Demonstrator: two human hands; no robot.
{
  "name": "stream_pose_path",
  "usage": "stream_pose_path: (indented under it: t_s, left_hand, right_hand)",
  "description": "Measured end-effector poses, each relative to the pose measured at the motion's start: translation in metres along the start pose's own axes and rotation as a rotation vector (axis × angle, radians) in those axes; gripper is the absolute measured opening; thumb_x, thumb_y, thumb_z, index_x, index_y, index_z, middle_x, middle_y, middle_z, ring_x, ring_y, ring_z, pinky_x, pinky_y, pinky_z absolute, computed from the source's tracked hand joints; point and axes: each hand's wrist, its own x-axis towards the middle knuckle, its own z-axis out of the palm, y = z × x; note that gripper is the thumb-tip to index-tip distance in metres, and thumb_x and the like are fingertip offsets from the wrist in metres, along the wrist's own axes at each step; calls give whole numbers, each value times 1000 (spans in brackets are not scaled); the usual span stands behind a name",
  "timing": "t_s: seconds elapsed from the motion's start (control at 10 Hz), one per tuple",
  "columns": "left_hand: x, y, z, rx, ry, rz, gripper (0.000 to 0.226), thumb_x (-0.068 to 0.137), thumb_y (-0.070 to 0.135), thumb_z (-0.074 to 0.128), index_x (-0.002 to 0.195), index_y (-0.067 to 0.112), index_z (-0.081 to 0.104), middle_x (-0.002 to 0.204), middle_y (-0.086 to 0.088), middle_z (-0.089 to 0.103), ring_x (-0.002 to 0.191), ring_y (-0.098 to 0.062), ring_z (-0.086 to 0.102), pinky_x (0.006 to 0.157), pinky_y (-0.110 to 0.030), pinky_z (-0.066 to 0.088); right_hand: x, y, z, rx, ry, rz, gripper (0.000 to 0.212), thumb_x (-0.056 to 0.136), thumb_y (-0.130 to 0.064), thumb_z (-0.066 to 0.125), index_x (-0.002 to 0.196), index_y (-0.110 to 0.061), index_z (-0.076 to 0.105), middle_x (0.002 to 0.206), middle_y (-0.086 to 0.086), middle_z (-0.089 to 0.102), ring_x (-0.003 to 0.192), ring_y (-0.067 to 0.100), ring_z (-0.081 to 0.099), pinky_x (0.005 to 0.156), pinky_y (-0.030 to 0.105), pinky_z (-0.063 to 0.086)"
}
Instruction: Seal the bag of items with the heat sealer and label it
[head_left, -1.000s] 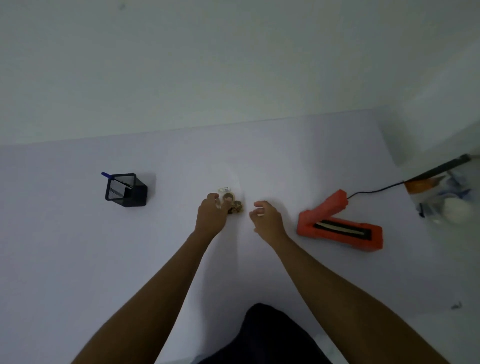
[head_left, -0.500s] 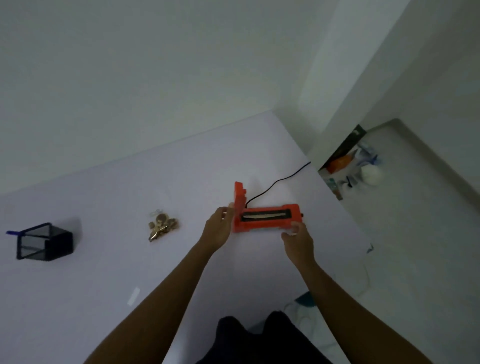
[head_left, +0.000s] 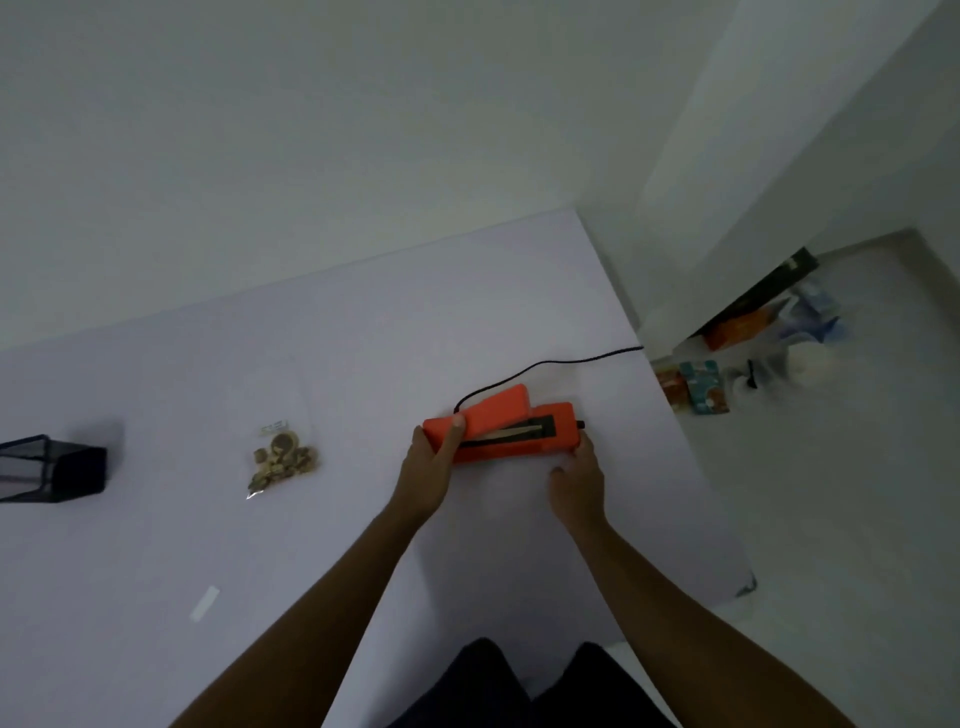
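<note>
An orange heat sealer lies on the white table, its lid partly raised over a black sealing strip. My left hand grips the sealer's left end, thumb on the lid. My right hand holds the right end, near a small black knob. A clear bag of small brownish items lies flat on the table to the left, apart from both hands. A white label strip lies near the front left of the table.
A black cord runs from the sealer off the table's right edge. A black mesh pen holder stands at the far left. Boxes and packets lie on the floor at the right. A wall stands behind the table.
My hands left the bag and took hold of the sealer at both ends. The lid has come down from upright to a low angle. The view swung right.
</note>
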Motion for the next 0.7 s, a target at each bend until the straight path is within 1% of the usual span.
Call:
stream_pose_path:
  t_s: [0.1,0.3,0.4,0.5,0.6,0.7]
  left_hand:
    - [23,22,-4,-51,19,-12,79,89,69,42,145,14,36,144,-9,49,124,-23,49,96,-31,36]
    - [69,65,-13,-72,65,-34,84,90,68,43,147,8,31,147,-13,45,130,-29,47,95,-32,36]
    - [83,77,-16,-74,70,-40,88,89,69,43,149,6,27,149,-14,43,132,-31,45,98,-35,37]
    - [86,82,-19,-69,60,-51,92,87,72,43,149,7,26,149,-15,42,132,-32,46,101,-38,39]
    - [81,82,-21,-47,41,-49,92,88,71,42,151,7,23,151,-16,40,134,-33,44,103,-39,38]
    - [68,82,-30,35,47,-31,93,91,69,39,153,4,16,157,-16,32,141,-33,37,110,-41,33]
  right_hand:
    - [30,-26,0,-17,-47,-34,80,85,9,47,157,-17,23,141,16,55,123,36,58,102,49,52]
    - [85,-72,8,-59,-82,-78,78,86,9,48,157,-12,23,142,17,54,125,36,57,104,47,50]
    - [103,-83,12,-80,-81,-105,78,85,10,49,156,-11,25,140,18,56,124,37,57,105,48,50]
    - [106,-88,12,-105,-85,-117,77,83,10,48,154,-11,28,135,18,59,120,38,60,102,51,52]
    - [103,-87,9,-120,-102,-146,72,85,10,48,152,-10,33,134,18,60,120,37,61,103,50,51]
    - [97,-94,-5,-158,-76,-158,63,91,7,49,151,-7,37,143,17,55,132,35,52,111,44,44]
